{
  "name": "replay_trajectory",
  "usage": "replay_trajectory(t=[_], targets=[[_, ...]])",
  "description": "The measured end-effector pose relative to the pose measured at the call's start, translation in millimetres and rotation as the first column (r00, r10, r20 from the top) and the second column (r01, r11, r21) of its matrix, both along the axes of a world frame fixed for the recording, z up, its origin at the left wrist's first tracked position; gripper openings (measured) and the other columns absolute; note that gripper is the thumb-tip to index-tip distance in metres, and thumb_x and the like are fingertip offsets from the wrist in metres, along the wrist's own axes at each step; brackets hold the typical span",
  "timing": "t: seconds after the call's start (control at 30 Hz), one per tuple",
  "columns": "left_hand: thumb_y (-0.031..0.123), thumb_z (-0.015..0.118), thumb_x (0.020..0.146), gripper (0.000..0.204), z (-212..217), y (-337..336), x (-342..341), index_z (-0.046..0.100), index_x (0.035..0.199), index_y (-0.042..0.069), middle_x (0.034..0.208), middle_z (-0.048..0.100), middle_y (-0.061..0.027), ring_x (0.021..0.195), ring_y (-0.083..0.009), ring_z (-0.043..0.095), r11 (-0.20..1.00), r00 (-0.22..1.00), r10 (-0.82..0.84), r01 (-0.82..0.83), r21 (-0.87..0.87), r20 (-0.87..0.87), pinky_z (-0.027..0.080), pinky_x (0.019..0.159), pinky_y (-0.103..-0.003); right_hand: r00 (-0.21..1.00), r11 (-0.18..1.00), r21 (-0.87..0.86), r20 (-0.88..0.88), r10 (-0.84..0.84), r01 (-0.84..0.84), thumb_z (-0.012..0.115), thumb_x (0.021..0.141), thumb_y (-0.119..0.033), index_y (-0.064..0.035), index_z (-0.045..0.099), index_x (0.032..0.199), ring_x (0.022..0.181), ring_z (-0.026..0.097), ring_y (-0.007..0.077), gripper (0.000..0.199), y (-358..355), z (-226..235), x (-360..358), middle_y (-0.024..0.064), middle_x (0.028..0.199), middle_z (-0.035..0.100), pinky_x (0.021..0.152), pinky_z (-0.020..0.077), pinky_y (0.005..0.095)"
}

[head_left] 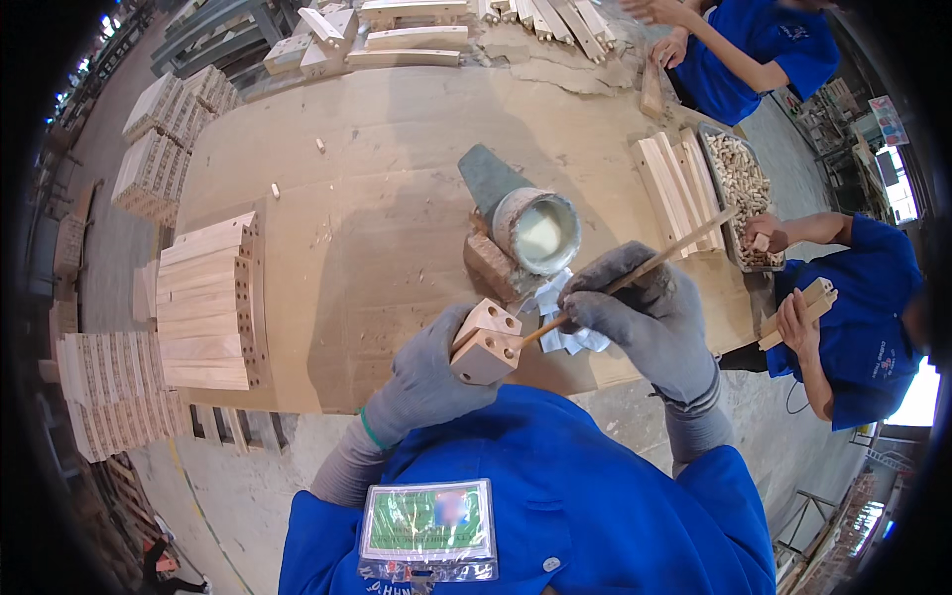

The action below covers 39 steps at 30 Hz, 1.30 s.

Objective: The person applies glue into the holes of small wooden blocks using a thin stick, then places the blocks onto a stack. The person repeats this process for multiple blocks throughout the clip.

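Worktable (347, 188) under brown sheeting, spread before a person in blue (615, 516); two co-workers, one beyond the far right corner (759, 50), one beside the right edge (858, 293); a row of drilled wooden rails (203, 307) along the left edge; a tray (762, 268) of wooden dowels (736, 164) at the right; near the middle, a grimy pot (510, 220) of whitish liquid, tilted toward the wearer.

The grey-gloved left hand (421, 382) has its fingers wrapped round drilled wood pieces (488, 355), held up at the near table edge, bored ends showing; the gloved right hand (645, 312) pinches a thin wooden stick (684, 243) between closed thumb and fingers; its lower tip is at a hole, whether touching or inside cannot be told.

The step in hand looks like working that tip at the hole; the next move seems to call for a firm left grip and a small, straight aim; the pot and crumpled white paper (567, 332) crowd the stick; the widest room lies left of the pot, toward the rails.
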<state>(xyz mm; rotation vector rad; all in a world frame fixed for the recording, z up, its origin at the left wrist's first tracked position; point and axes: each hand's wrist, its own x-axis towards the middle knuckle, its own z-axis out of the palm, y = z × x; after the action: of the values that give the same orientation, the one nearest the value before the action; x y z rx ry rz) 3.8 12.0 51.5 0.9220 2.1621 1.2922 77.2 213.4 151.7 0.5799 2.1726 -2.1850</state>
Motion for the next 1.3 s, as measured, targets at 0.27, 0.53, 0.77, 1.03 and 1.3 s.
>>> replay_trajectory(t=[0.27, 0.53, 0.77, 1.03, 1.3], targets=[[0.018, 0.076, 0.062, 0.062, 8, -2, 2, 0.049, 0.117, 0.007, 0.101, 0.062, -0.0128, 0.092, -0.0271, 0.063, 1.0, 0.999, 0.019, -0.019, 0.016, -0.044, 0.049, 0.079, -0.036, 0.997, 0.997, 0.074, -0.067, 0.033, -0.028, 0.069, 0.08, -0.002, 0.0024, 0.06, 0.092, 0.067, 0.061, 0.0085, 0.015, 2, 6, 5, 0.007, 0.08, 0.065, 0.062, 0.0501, 0.0222], [0.025, 0.08, 0.059, 0.064, 7, -10, -8, 0.049, 0.113, 0.008, 0.101, 0.057, -0.0122, 0.095, -0.0315, 0.058, 0.965, 0.901, 0.068, 0.05, 0.258, -0.428, 0.045, 0.085, -0.043, 0.888, 0.975, -0.192, -0.421, -0.187, 0.114, 0.054, 0.088, -0.005, 0.008, 0.056, 0.102, 0.077, 0.066, 0.0244, 0.019, 15, -6, -1, 0.015, 0.087, 0.062, 0.074, 0.0558, 0.0364], [0.036, 0.079, 0.063, 0.056, 38, 2, -21, 0.053, 0.11, 0.023, 0.122, 0.047, -0.0111, 0.122, -0.0362, 0.04, 0.933, 0.613, 0.126, 0.193, 0.303, -0.78, 0.032, 0.103, -0.053, 0.917, 0.944, -0.322, -0.393, -0.062, -0.074, 0.05, 0.095, -0.021, 0.0047, 0.036, 0.133, 0.103, 0.059, 0.0235, 0.048, -11, -50, -32, 0.0172, 0.113, 0.057, 0.086, 0.0504, 0.0312], [0.035, 0.067, 0.077, 0.035, 40, 20, -12, 0.051, 0.109, 0.035, 0.126, 0.042, -0.0131, 0.13, -0.0426, 0.03, 0.933, 0.237, 0.17, 0.273, 0.234, -0.957, 0.026, 0.104, -0.062, 0.815, 0.934, 0.183, -0.455, 0.357, -0.307, 0.06, 0.086, -0.02, 0.0015, 0.037, 0.134, 0.109, 0.054, 0.0213, 0.057, -27, -42, -58, 0.0151, 0.118, 0.055, 0.093, 0.0444, 0.0294], [0.012, 0.058, 0.076, 0.073, 21, 11, -27, 0.024, 0.139, -0.002, 0.145, 0.021, -0.0235, 0.136, -0.0378, 0.021, 0.889, 0.71, 0.373, -0.089, 0.449, -0.598, 0.022, 0.109, -0.053, 0.883, 0.947, 0.282, -0.393, 0.258, -0.152, 0.071, 0.074, -0.032, 0.0072, 0.031, 0.136, 0.121, 0.047, 0.0244, 0.083, -17, -35, -61, 0.0198, 0.128, 0.049, 0.1, 0.0377, 0.0302]])
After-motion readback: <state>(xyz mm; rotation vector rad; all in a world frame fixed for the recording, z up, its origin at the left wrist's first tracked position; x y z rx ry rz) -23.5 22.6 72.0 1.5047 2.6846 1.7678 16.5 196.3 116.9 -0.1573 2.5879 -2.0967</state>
